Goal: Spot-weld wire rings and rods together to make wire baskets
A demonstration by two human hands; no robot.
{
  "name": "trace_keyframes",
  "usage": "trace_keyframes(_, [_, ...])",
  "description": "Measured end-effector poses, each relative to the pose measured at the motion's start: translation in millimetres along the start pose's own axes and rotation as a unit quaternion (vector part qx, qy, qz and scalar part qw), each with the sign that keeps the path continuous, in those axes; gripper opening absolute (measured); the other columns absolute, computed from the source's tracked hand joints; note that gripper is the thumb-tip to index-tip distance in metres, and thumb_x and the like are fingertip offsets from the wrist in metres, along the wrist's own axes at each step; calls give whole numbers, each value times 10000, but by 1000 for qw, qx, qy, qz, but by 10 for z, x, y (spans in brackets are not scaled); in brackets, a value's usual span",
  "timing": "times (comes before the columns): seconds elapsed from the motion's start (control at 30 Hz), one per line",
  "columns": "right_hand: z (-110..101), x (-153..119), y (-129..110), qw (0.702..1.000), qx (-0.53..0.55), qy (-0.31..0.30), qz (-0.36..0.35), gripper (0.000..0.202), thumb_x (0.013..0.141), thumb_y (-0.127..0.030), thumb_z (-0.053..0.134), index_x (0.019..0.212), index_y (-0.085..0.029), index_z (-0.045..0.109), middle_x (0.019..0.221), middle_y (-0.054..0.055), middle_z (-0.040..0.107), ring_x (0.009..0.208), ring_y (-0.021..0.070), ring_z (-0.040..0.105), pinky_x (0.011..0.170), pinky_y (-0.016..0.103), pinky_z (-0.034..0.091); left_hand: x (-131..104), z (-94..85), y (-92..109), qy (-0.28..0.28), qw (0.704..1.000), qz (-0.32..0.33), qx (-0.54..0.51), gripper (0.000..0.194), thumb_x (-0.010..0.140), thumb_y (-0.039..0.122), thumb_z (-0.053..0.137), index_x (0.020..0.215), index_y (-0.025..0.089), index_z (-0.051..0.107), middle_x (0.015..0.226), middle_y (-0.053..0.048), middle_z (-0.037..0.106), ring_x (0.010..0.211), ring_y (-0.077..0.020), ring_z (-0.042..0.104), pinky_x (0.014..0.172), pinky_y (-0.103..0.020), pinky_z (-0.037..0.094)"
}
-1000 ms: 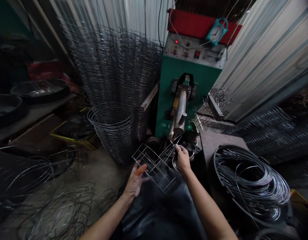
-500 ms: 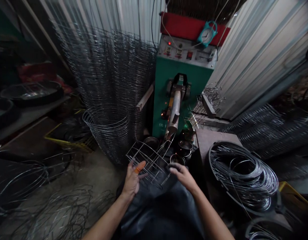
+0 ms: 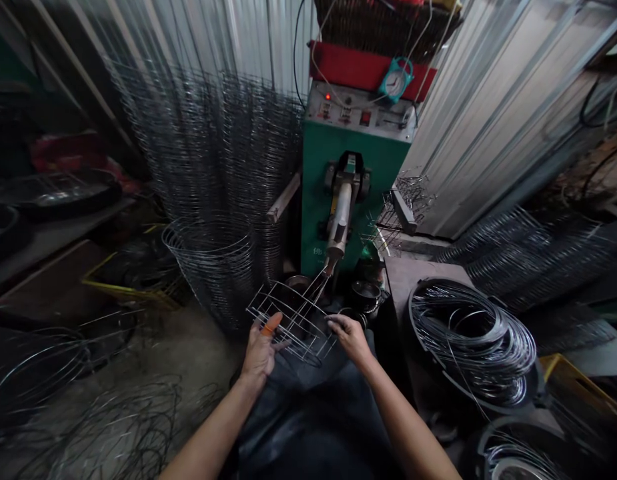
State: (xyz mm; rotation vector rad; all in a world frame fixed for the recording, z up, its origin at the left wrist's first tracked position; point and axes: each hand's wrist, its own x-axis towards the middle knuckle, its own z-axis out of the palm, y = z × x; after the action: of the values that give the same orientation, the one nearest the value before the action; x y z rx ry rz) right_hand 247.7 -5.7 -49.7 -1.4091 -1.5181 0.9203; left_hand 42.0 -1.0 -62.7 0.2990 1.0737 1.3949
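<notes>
A small wire basket [image 3: 294, 319] made of crossed metal rods is between my hands, over my dark apron. My left hand [image 3: 259, 350], an orange cover on its thumb, grips the left side of the basket. At the right side, the fingers of my right hand [image 3: 349, 335] pinch the basket's wire; dark covers show on the fingertips. The far end of the basket reaches the tip of the metal arm [image 3: 339, 223] on the green spot welding machine [image 3: 315, 160]. The exact contact there is too small to make out.
Tall stacks of wire rings [image 3: 208, 267] stand left of the machine. Right, a round tub [image 3: 413, 313] holds coiled wire. A yellow crate [image 3: 95, 283] sits at left, with loose wires [image 3: 113, 420] on the floor. Dark pots [image 3: 367, 293] stand below the machine arm.
The basket has tilted and turned between my hands, and its far end sits at the arm tip. My right hand has moved slightly left. Sparks by the arm are gone and the view has shifted.
</notes>
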Motion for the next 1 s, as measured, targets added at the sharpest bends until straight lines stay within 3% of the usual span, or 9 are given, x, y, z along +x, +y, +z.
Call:
trace_keyframes(0.2, [107,46,35,1000,10,-7,-8,242,802,-363,547,911,-204,692,896,52,695,833,199,628,760,323,495,211,8,126,6,999,-4,32,361,622,242,671,959,214,545,902,-23,556,683,-133,530,503,-296,535])
trace_keyframes(0.33, [168,-5,4,999,-3,-4,-40,261,834,-379,526,911,-191,689,897,63,693,838,197,630,756,311,499,282,-41,201,-18,999,-34,27,324,616,224,659,925,199,563,814,-11,563,666,-142,547,548,-353,546])
trace_keyframes(0.53, [192,-336,-16,995,-18,-27,-96,268,876,-358,491,1017,-212,668,856,56,679,766,169,619,700,282,500,112,-318,0,-69,986,-136,-60,306,644,220,622,940,180,553,814,-45,612,727,-193,605,697,-440,539])
trace_keyframes(0.67, [193,-398,26,994,-13,-14,-106,301,869,-395,491,980,-192,684,860,75,654,754,170,609,670,281,501,27,-336,-103,-56,983,-154,-79,203,684,213,577,882,176,548,811,-54,622,722,-195,618,710,-435,536])
trace_keyframes(0.8, [179,-403,-47,996,-2,-9,-91,316,851,-421,505,966,-191,689,840,71,661,728,174,611,658,287,504,-78,-296,10,-30,990,-124,-51,192,691,216,598,874,192,546,788,-31,609,689,-176,611,645,-394,543])
trace_keyframes(1.0, [175,-436,-208,999,17,15,-45,309,832,-432,520,957,-204,687,924,65,687,849,206,625,779,334,501,-296,-241,262,-22,994,-108,-1,278,667,214,643,937,201,579,809,-25,580,707,-169,590,607,-376,545])
